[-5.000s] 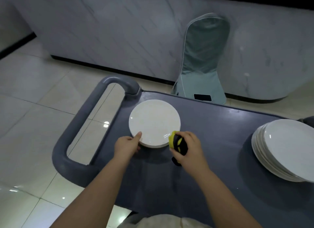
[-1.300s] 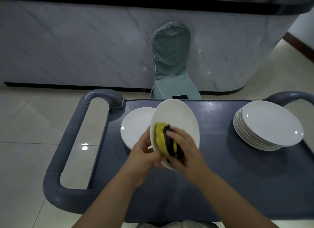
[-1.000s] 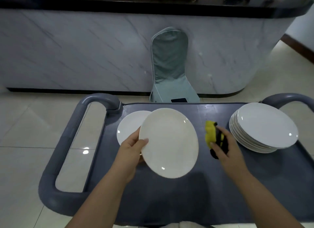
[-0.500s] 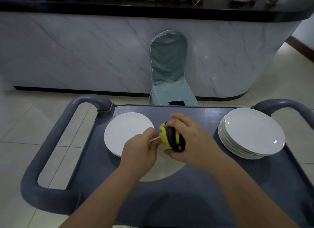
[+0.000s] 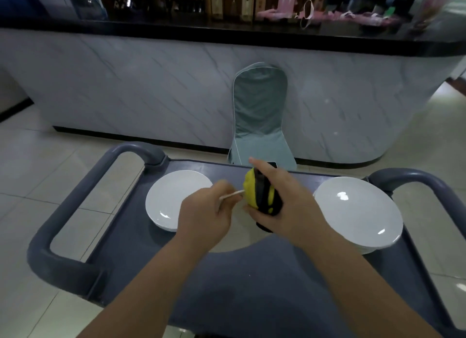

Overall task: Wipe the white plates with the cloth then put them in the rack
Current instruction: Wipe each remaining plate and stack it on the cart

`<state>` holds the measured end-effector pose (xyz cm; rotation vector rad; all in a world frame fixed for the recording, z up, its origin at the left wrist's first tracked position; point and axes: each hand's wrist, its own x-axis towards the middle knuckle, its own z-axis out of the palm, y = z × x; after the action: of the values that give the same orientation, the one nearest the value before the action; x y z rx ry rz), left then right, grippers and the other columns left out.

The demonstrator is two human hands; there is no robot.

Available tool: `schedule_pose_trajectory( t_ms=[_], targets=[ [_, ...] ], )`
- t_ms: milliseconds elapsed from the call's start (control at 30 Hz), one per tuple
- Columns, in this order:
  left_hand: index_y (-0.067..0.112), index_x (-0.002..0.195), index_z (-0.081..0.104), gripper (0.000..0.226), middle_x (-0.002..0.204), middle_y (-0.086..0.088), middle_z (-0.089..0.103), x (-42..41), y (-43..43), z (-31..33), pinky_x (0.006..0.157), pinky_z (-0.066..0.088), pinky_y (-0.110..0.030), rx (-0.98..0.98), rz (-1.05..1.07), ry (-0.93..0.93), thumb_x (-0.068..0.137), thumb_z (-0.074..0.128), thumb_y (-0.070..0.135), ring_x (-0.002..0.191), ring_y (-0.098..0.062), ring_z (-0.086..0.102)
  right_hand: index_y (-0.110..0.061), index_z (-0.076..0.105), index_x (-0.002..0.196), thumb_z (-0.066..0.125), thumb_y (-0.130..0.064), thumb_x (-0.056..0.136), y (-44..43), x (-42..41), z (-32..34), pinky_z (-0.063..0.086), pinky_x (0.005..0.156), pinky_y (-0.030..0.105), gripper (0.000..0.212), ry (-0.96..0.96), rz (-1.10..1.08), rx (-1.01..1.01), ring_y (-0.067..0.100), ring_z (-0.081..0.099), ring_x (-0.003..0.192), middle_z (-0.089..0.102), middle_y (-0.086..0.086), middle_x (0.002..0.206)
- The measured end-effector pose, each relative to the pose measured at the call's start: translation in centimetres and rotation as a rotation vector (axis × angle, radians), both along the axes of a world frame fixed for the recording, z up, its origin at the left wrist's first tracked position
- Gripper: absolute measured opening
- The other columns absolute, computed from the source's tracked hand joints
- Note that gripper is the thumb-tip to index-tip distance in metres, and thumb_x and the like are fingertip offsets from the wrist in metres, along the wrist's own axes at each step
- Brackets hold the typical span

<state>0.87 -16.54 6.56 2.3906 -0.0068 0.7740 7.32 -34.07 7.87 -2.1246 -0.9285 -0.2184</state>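
The left hand [image 5: 204,216] pinches the white plate [image 5: 235,240] by its edge over the surface [image 5: 252,287] to hold it steady so the right hand [image 5: 292,209], curled around the cloth [image 5: 262,196], can rub it.

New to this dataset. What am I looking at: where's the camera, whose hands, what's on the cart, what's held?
There is no machine here: a person works with two bare hands. The single picture comes from a wide-angle camera worn on their head, looking forward and down.

The left hand has its grip on a white plate, tilted so that its far rim shows as a thin line. The right hand holds a bunched yellow and black cloth at that rim.

Below them is a grey cart with looped handles. On it lie a single plate to the left and a stack of plates to the right. Behind stand a covered chair and a marble-fronted counter. No rack is in view.
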Motion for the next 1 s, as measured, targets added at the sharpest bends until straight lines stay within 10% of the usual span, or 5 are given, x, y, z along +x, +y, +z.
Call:
schedule_pose_trajectory(
  t_ms=[200,433,567,767,1000],
  targets=[
    [0.023,0.077,0.059,0.013,0.068,0.004,0.063,-0.9,-0.1,0.8,0.058,0.046,-0.033,-0.445,0.081,-0.030,0.086,0.061,0.033,0.064,-0.016,0.057,-0.038,0.064,0.102,0.086,-0.022,0.071,-5.5,1.4,-1.2,0.050,0.074,0.023,0.041,0.366,-0.130,0.276,0.005,0.064,0.085,0.067,-0.016,0.092],
    [0.014,0.078,0.066,0.017,0.057,-0.001,0.058,-0.2,-3.0,1.0,0.046,0.046,-0.038,0.172,-0.010,-0.085,0.087,0.059,0.028,0.053,-0.025,0.054,-0.017,0.064,0.105,0.083,-0.024,0.068,-2.7,-0.3,-0.6,0.048,0.081,0.024,0.042,-0.037,-0.018,0.077,0.013,0.057,0.096,0.057,-0.006,0.111],
    [0.025,0.081,0.061,0.011,0.063,0.004,0.062,-0.8,-3.3,1.3,0.057,0.049,-0.036,-0.162,0.032,-0.109,0.086,0.060,0.034,0.061,-0.019,0.059,-0.017,0.064,0.107,0.079,-0.026,0.069,-3.2,0.1,0.6,0.049,0.081,0.027,0.042,-0.074,0.010,0.190,0.014,0.058,0.093,0.061,-0.005,0.103],
    [0.027,0.077,0.059,0.014,0.058,0.004,0.054,-2.1,-5.3,-0.8,0.050,0.040,-0.022,-0.856,0.244,-0.078,0.086,0.057,0.038,0.053,-0.009,0.046,-0.028,0.063,0.093,0.082,-0.030,0.066,-6.3,1.8,-1.4,0.053,0.065,0.026,0.034,0.487,-0.097,0.514,0.008,0.061,0.073,0.064,-0.011,0.080],
    [0.018,0.109,0.062,0.031,0.101,0.002,0.064,0.0,-5.3,-1.1,0.069,0.045,-0.032,0.125,0.138,0.057,0.096,0.043,0.039,0.091,-0.023,0.056,-0.035,0.055,0.089,0.077,-0.030,0.065,-5.2,1.1,-3.2,0.041,0.069,0.010,0.033,0.118,-0.197,0.310,0.005,0.055,0.074,0.059,-0.016,0.079]
  ],
)
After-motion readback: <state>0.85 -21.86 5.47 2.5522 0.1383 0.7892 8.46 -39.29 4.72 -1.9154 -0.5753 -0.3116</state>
